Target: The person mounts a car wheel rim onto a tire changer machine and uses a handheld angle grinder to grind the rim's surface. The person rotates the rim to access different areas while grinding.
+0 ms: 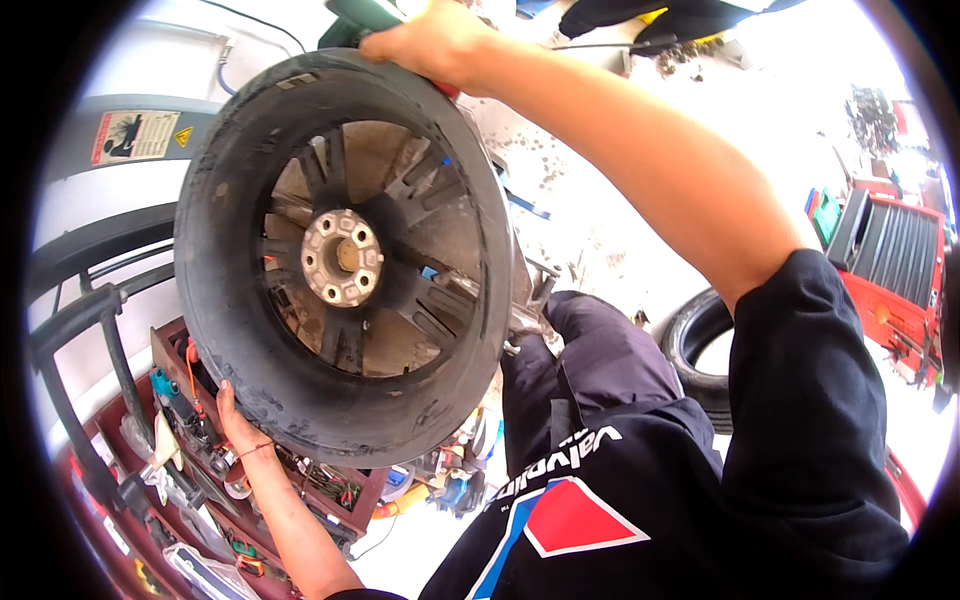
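Note:
Both my hands hold a dark wheel rim (215,270), tilted up in front of me so that its hollow back side faces me. Its spokes meet at a worn hub with several bolt holes, and scuffs mark the dark barrel. At the top, my right hand (430,42) is closed over the rim's far edge, fingertips partly out of sight. Low on the left, my left hand (240,425) grips the near edge, its thumb side showing and its other fingers hidden by the rim. A green and red object (365,18), partly covered, is beside my right hand.
Left of the rim stand a grey machine part (200,130) with a warning label and black metal bars (105,300). Below are dark red drawers (345,510) full of hand tools. A loose tyre (690,340) lies on the floor at right, near a red tool cabinet (885,315).

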### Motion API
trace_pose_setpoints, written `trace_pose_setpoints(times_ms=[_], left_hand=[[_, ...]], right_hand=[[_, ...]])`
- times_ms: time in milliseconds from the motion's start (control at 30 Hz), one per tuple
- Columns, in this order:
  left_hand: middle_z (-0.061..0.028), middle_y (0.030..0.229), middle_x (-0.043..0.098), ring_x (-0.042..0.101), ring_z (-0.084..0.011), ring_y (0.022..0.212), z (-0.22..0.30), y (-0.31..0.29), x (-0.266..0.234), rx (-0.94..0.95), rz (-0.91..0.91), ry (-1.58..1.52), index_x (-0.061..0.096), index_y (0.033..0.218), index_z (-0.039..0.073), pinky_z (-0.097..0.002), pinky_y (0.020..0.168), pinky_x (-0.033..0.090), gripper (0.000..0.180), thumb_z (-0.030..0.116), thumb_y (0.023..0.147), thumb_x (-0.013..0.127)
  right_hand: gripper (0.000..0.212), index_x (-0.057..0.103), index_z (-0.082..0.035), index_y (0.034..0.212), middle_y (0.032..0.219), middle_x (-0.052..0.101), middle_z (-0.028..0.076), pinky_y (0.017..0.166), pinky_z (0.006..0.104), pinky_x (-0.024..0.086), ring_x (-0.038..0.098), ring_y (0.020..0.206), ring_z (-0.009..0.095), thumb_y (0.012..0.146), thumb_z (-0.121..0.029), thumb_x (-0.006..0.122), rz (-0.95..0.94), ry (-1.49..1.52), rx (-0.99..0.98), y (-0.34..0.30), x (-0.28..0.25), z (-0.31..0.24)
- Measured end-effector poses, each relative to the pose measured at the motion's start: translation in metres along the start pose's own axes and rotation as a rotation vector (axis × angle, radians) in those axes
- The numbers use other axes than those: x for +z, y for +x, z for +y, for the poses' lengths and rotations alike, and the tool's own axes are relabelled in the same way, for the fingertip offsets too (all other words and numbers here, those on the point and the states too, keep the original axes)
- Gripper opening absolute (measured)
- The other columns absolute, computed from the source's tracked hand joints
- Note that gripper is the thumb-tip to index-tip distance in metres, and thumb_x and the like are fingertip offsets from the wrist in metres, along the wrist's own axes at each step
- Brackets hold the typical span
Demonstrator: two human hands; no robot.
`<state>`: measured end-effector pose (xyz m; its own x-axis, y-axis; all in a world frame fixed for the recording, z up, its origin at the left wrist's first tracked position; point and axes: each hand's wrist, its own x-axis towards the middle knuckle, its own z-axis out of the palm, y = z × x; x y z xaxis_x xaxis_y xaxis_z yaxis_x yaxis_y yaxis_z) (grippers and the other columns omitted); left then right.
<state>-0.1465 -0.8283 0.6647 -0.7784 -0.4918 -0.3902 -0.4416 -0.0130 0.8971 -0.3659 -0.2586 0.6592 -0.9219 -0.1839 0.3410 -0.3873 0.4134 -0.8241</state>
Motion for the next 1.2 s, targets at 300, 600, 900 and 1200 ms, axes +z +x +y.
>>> trace_pose_setpoints(times_ms=[300, 600, 900, 1200], left_hand=[[-0.0106, 0.133, 0.064, 0.061, -0.027, 0.121, 0.006, -0.011, 0.008, 0.051, 0.066, 0.149, 0.059, 0.136, 0.001, -0.0443, 0.107, 0.046, 0.055, 0.04, 0.098, 0.07], [-0.013, 0.147, 0.058, 0.058, -0.0277, 0.129, -0.001, -0.026, 0.021, 0.021, 0.234, 0.393, 0.05, 0.149, -0.004, -0.0384, 0.113, 0.043, 0.069, 0.05, 0.106, 0.052], [-0.0128, 0.126, 0.071, 0.066, -0.0238, 0.112, -0.012, -0.026, 0.029, 0.183, 0.335, 0.514, 0.065, 0.131, -0.006, -0.0353, 0.103, 0.049, 0.058, 0.045, 0.108, 0.053], [-0.0257, 0.101, 0.071, 0.067, -0.0396, 0.099, -0.01, -0.031, 0.033, 0.323, 0.435, 0.77, 0.068, 0.107, -0.007, -0.0442, 0.091, 0.049, 0.058, 0.049, 0.105, 0.053]], right_hand=[[0.05, 0.067, 0.001, 0.11, 0.089, 0.073, 0.02, 0.076, 0.04, 0.058, 0.072, 0.074, 0.03, 0.083, -0.042, 0.071, 0.114, -0.027, 0.304, -0.029, -0.039, -0.033], [0.052, 0.058, -0.003, 0.131, 0.116, 0.068, 0.018, 0.092, 0.0386, 0.054, 0.067, 0.104, 0.027, 0.085, -0.025, 0.07, 0.232, 0.156, 0.949, -0.262, -0.053, 0.009], [0.017, 0.053, -0.007, 0.088, 0.067, 0.056, 0.003, 0.044, 0.0315, 0.045, 0.054, 0.051, 0.014, 0.088, -0.013, 0.069, -0.023, 0.461, 1.45, -0.383, -0.009, -0.027], [0.016, 0.058, -0.006, 0.095, 0.076, 0.061, 0.004, 0.051, 0.0321, 0.049, 0.058, 0.058, 0.014, 0.089, -0.016, 0.07, -0.077, 0.417, 1.366, -0.383, -0.005, -0.047]])
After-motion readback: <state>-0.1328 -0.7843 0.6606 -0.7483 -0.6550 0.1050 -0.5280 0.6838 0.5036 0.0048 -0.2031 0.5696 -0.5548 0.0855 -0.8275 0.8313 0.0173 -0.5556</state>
